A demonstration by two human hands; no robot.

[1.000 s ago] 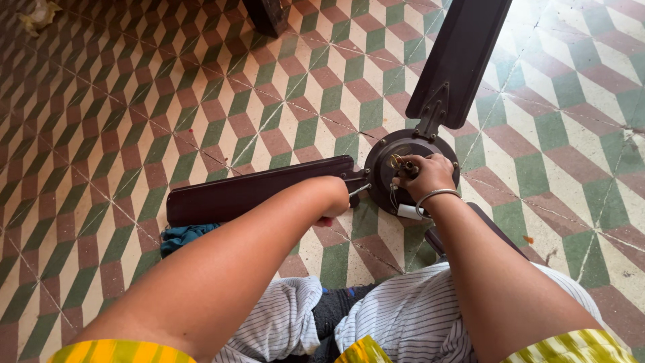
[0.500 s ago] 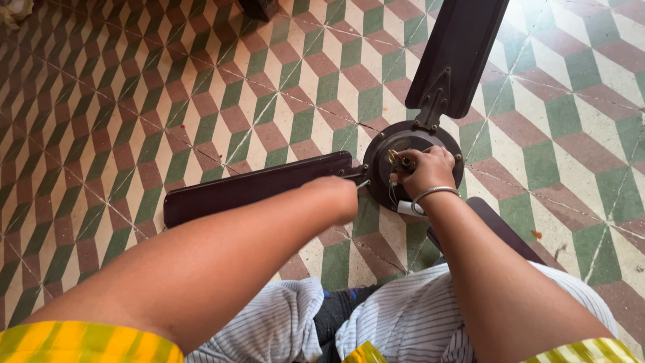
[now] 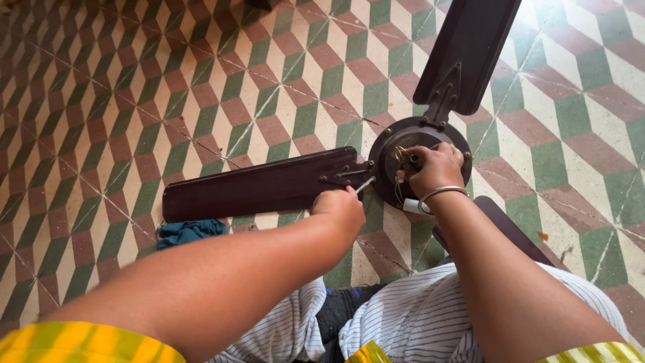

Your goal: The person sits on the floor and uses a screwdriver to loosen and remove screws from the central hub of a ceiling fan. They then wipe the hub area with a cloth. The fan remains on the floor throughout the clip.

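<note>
Three dark fan blades (image 3: 259, 188), left hand (image 3: 340, 210) grip grasping one tool (image 3: 365, 184), right hand (image 3: 435, 169) clenched on motor hub (image 3: 393, 168).

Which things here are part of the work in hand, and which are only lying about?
In hand:
- left hand with a thin metal tool
- right hand on the fan motor hub
- dark fan blades

Lying about:
- teal cloth under the left blade
- patterned tile floor

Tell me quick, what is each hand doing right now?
Left hand: closed on a thin metal tool aimed at the fan hub.
Right hand: fingers curled on the hub's middle; whether it holds anything cannot be told.
</note>
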